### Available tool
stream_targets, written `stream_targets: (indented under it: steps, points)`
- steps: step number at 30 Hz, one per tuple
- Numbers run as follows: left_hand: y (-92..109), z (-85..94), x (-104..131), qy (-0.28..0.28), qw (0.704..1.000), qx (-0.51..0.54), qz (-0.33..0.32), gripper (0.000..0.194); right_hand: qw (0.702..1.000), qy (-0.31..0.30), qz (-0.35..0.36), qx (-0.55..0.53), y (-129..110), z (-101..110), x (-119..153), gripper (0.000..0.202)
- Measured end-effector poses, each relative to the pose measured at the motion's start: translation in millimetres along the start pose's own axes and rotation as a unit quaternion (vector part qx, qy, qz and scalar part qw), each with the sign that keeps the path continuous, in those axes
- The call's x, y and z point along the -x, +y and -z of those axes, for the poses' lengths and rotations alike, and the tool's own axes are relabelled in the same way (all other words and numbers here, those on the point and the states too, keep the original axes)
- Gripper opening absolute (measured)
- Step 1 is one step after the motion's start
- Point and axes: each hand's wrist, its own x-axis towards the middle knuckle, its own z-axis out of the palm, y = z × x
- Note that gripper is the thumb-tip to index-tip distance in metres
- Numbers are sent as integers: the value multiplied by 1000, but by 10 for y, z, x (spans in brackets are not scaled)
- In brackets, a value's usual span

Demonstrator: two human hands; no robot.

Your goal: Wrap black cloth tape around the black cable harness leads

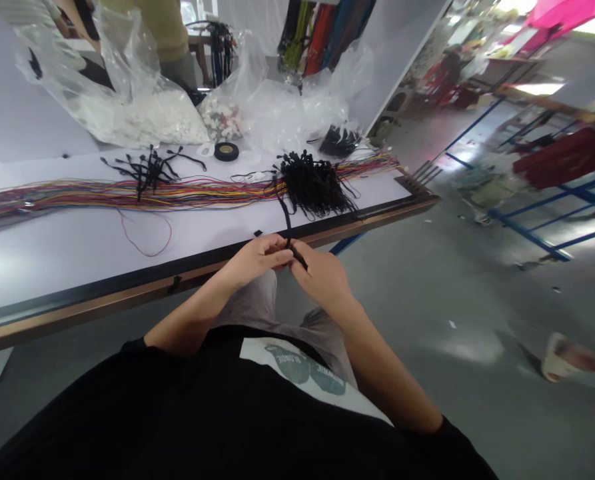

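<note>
While the left hand (260, 260) and right hand (322, 270) pinch a black cord (286, 217), their fingertips nearly meet. Colored wires (202, 193) cross the table (97, 247).

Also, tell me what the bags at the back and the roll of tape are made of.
Bags: thin, glossy plastic film, judging by the see-through, crinkled highlights.
Roll of tape: black, probably cloth or vinyl; its finish is unclear.

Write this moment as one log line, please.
left hand: holds thin black cord | right hand: same cord | beyond: dense pile of black cords, multicoloured thin wires
</note>
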Motion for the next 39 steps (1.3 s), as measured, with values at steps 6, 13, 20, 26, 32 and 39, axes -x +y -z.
stream_targets:
  steps: [6,13,20,26,32,39]
  points:
    - [-47,34,13,80,976,-199,-43,14,999,-7,21,47,-98,-1,49,45]
    - [-58,54,-2,70,918,-391,5,25,992,-27,48,111,-21,-36,4,41]
    - [-141,-30,5,23,980,-191,53,13,981,-76,106,141,79,-126,-103,39]
    - [-234,-45,-5,32,990,-131,29,11,981,-52,124,142,114,-173,-96,38]
    - [-239,-33,25,16,988,-100,112,5,968,6,171,183,112,-268,-53,39]
    - [-234,-47,115,-41,977,-150,145,23,963,-16,216,162,187,-305,-26,37]
